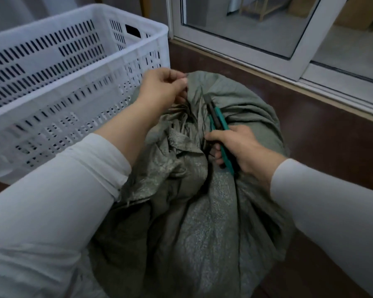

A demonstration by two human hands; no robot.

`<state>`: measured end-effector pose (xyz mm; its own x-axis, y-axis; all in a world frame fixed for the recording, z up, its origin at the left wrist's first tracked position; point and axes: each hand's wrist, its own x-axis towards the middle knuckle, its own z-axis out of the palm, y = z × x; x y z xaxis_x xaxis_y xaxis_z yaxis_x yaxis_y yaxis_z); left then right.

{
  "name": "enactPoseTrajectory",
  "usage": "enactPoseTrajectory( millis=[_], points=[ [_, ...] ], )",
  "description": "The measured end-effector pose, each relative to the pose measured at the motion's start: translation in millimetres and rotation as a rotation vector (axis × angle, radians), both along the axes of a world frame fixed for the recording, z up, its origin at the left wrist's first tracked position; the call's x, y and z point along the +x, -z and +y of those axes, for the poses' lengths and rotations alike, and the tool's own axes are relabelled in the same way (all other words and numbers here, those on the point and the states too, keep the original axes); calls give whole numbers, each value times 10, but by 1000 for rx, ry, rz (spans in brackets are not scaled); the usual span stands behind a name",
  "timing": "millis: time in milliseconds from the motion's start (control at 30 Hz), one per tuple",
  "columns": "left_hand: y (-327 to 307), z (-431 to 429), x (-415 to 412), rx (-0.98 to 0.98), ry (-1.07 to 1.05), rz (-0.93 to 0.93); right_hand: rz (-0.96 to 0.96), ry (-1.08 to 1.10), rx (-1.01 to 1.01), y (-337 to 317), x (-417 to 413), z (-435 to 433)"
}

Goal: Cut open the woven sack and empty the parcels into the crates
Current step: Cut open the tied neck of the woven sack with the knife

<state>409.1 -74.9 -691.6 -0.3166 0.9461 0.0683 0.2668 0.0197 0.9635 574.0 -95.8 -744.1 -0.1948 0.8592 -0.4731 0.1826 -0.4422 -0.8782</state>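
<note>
A bulging grey-green woven sack (202,222) stands on the floor in front of me, its mouth gathered into folds at the top. My left hand (162,87) pinches the bunched fabric at the sack's far top edge. My right hand (235,145) grips a teal-handled cutter (219,120), whose dark blade end points away from me into the gathered folds. No parcels show; the sack hides its contents. A white perforated plastic crate (78,67) stands to the left, right beside the sack, and what I see of its inside holds nothing.
A reddish-brown floor (310,147) runs to the right of the sack. A white-framed sliding glass door (246,29) with its sill track stands behind and to the right. My white-sleeved forearms fill the lower corners.
</note>
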Motion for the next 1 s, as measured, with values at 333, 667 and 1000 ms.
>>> enactPoseTrajectory(
  millis=[333,667,1000],
  points=[
    [-548,144,118,65,-30,-79,244,-46,19,-710,556,483],
    [-556,447,1140,-44,43,-266,247,62,213,-805,1052,694],
    [-550,915,3327,-285,229,-302,153,586,224,-783,3137,943]
  ],
)
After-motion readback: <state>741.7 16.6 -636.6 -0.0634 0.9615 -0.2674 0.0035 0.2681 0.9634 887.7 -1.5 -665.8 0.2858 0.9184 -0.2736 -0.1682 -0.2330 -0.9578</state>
